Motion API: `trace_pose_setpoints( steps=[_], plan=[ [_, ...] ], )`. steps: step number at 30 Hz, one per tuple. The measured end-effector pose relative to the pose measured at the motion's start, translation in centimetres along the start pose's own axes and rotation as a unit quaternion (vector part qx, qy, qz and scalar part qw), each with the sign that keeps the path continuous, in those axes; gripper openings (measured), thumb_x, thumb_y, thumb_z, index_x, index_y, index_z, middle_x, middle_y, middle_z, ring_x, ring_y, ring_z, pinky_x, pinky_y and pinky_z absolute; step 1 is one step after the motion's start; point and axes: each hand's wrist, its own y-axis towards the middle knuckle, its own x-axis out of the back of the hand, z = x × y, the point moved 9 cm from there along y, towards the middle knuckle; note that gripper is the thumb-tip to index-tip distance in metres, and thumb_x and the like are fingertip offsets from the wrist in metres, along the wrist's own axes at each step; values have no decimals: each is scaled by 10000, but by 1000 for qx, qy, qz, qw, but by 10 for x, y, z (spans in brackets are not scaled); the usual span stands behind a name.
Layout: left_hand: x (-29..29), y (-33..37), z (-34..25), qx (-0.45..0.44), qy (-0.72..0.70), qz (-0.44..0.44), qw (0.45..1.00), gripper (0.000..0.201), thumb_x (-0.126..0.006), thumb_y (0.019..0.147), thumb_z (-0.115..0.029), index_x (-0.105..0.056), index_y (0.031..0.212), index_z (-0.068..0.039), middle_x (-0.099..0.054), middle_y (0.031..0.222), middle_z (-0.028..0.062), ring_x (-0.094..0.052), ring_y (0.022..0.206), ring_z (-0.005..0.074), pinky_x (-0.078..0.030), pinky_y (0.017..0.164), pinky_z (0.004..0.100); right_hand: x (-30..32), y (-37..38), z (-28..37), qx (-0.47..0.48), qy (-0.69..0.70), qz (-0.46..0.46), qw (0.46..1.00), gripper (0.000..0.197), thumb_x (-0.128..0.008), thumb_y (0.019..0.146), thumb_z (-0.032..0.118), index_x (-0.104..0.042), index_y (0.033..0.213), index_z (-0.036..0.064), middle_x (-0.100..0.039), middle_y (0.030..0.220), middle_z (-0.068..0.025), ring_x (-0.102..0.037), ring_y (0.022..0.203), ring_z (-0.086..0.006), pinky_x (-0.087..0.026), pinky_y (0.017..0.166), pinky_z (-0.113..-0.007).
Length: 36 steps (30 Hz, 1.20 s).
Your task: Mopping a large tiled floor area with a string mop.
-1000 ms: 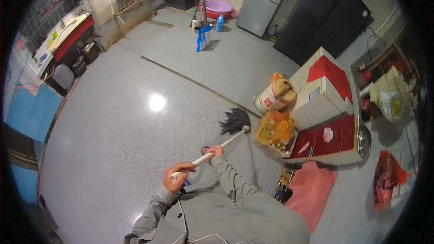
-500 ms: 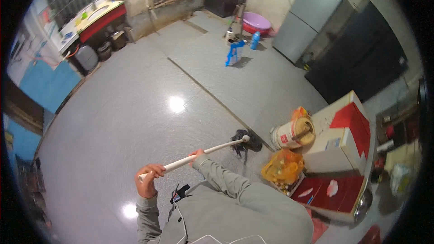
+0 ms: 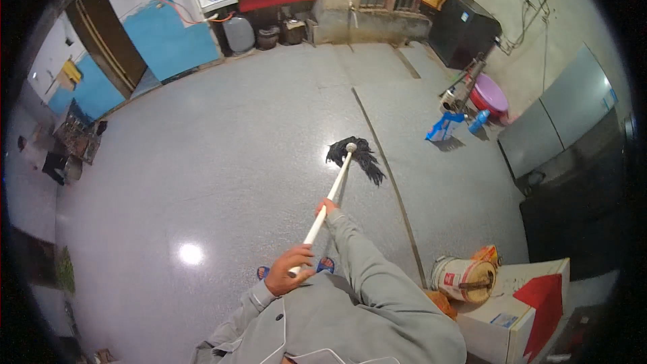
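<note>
While the left hand [image 3: 288, 272] curls its fingers around the near end of a white-handled mop [image 3: 339, 180], the right hand [image 3: 325, 208] closes around the same shaft farther forward; both grips are pressed firmly onto it. Straight ahead of the right grip, at the far end of the shaft, the black mop head [image 3: 367, 160] lies on the floor, its strands fanned mostly toward the right. Close beside the left grip, blue sandals [image 3: 326, 265] show on either side.

All around the hands spreads a smooth grey floor [image 3: 222, 182], glossy enough to throw back a bright patch of light [image 3: 191, 254] left of the left grip. A dark seam [image 3: 385, 156] crosses it lengthwise, right of the grips and just beside the mop strands.

Right of the hands and nearer the body stand a round bucket [image 3: 448, 278] and a white cabinet [image 3: 497, 317] with a red covering [image 3: 541, 300]. Ahead and to the right, well apart from the grips, are a blue bag [image 3: 445, 128], a blue bottle [image 3: 479, 121], a pink basin [image 3: 490, 93] and a grey refrigerator [image 3: 563, 111]. Far ahead, a sink counter [image 3: 278, 0] stands along the wall; ahead and to the left, blue wall panelling [image 3: 168, 40] flanks a brown doorway [image 3: 108, 30].
</note>
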Motion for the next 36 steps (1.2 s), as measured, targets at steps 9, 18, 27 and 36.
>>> trace_pose_setpoints(
  steps=[9, 18, 27, 36],
  plan=[
    [70, 3, -40, -18, -49, -79, 996, 39, -566, 682, -6, -600, 697, 4, -615, 746, 120, -594, 787, 251, -465, 707, 334, -53, -71, -31, -116, 257, 42, 959, 96, -559, 754, 86, -468, 743, 57, -538, 687, -78, -525, 608, -170, -485, 565, -299],
    [126, 49, -50, -11, -223, -140, 965, 155, -508, 713, -132, -570, 670, 4, -573, 593, 121, -542, 516, 165, -447, 512, 272, -61, -162, -43, -144, 369, -24, 918, 178, -572, 777, 108, -478, 898, 16, -578, 873, -123, -579, 776, -238, -516, 678, -367],
    [106, 49, -49, 30, -350, -157, 923, 197, -477, 774, -162, -464, 616, -46, -487, 535, 71, -463, 482, 152, -420, 557, 306, -42, -161, -53, -167, 393, -21, 904, 217, -541, 769, 90, -466, 932, -33, -555, 949, -192, -568, 812, -286, -504, 728, -419],
    [82, -6, -88, -52, -156, -145, 976, 187, -524, 718, -109, -437, 563, -51, -512, 594, 92, -492, 574, 203, -419, 664, 394, -71, -123, -35, -180, 276, 68, 942, 256, -498, 831, 144, -412, 983, -44, -544, 889, -174, -575, 777, -284, -517, 696, -411]
  ],
)
